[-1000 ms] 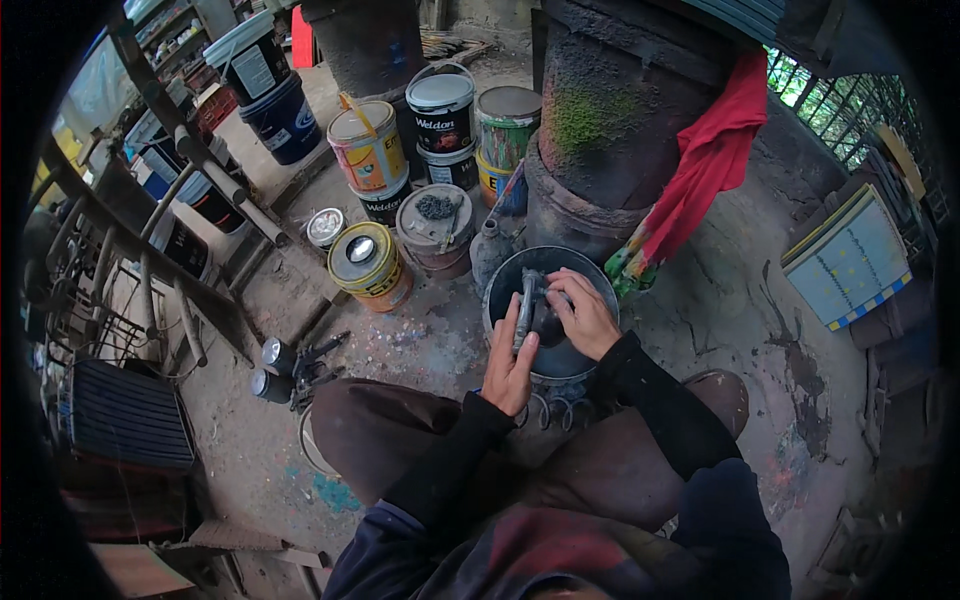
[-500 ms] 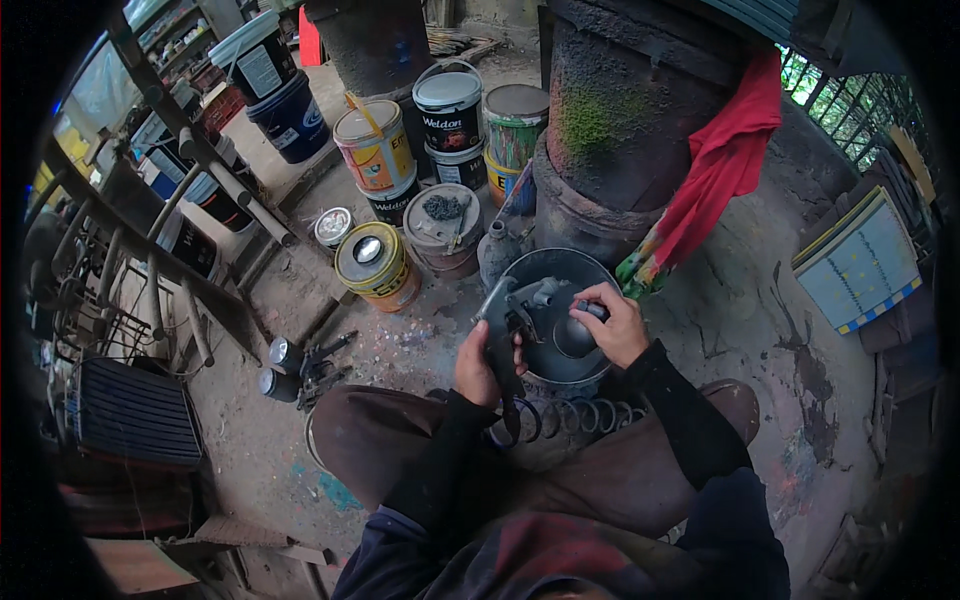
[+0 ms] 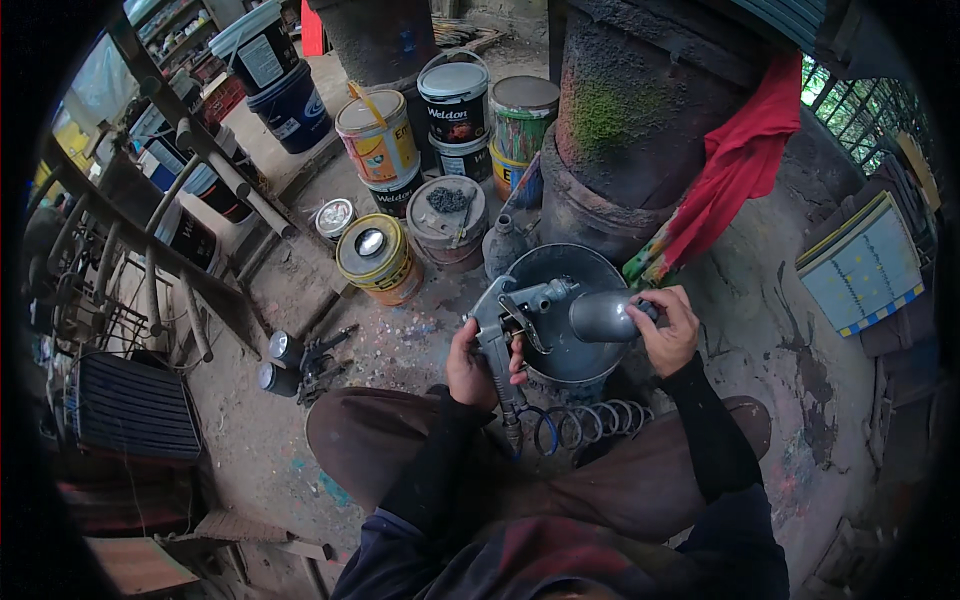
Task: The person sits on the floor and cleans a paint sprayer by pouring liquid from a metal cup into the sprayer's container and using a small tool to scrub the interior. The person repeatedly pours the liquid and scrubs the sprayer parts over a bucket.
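Observation:
My left hand (image 3: 470, 372) is wrapped round the handle of a grey metal spray gun (image 3: 493, 335), its nozzle end pointing right over a dark bucket (image 3: 592, 264). A coiled air hose (image 3: 592, 428) lies by the gun's lower end, across my lap. My right hand (image 3: 668, 332) grips a rounded metal spray gun cup (image 3: 597, 317) by the dark fitting at its right end. Tipped on its side, the cup hangs over the bucket's right part, apart from the gun. The inside of the cup is not visible.
Paint buckets stand beyond the bucket, among them a yellow tin (image 3: 378, 258) and a lidded pail (image 3: 447, 222). A grey bottle (image 3: 503, 245) stands beside the bucket. A red cloth (image 3: 735, 165) hangs from a large dark drum (image 3: 630, 130). Small cans (image 3: 283, 350) sit left of my knee.
My right hand has moved right and turned the cup onto its side, farther from the gun. The gun in my left hand has turned a little, showing more of its body.

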The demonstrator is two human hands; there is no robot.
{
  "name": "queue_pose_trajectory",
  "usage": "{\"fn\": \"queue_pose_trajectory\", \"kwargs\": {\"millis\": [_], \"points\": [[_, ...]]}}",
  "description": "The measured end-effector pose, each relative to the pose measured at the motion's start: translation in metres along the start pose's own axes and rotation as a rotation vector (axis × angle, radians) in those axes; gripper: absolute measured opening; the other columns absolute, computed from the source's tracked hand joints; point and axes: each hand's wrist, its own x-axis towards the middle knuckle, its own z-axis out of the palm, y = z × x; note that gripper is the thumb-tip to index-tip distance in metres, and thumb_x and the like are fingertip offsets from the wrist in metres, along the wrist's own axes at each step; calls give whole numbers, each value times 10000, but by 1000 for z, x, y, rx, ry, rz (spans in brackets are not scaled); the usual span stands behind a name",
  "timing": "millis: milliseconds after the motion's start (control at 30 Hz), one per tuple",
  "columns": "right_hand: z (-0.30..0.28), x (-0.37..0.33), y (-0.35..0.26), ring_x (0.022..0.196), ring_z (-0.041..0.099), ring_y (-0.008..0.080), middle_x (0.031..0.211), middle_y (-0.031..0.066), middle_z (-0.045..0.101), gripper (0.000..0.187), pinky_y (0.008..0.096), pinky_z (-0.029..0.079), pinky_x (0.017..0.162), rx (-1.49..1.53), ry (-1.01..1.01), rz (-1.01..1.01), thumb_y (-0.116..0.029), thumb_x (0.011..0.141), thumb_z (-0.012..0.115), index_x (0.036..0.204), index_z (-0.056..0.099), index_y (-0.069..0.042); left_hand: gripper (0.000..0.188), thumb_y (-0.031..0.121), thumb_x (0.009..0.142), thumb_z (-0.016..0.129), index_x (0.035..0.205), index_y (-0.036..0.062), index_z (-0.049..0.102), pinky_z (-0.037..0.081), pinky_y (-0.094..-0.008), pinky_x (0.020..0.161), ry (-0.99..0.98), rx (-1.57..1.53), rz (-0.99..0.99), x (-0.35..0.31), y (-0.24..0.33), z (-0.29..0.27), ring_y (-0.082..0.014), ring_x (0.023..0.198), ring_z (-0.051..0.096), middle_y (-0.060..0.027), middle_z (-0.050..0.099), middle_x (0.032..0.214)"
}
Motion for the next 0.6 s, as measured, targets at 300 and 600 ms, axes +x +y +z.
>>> {"fn": "queue_pose_trajectory", "kwargs": {"millis": [300,600], "points": [[-13,-28,28,779,595,281,818,111,640,211,351,486,666,-82,-24,-160,41,682,720,820,569,-10,509,490,913,385,1021,10,514,401,-313,537,87,56,62,-1,-6,7,-177,635,501,-106,556,852],[-27,-35,50,742,593,247,832,109,632,164,327,466,632,-139,-126,45,3,719,710,812,575,9,491,499,889,422,966,26,529,396,-302,558,154,115,88,7,-12,7,-161,657,513,-72,554,822]]}}
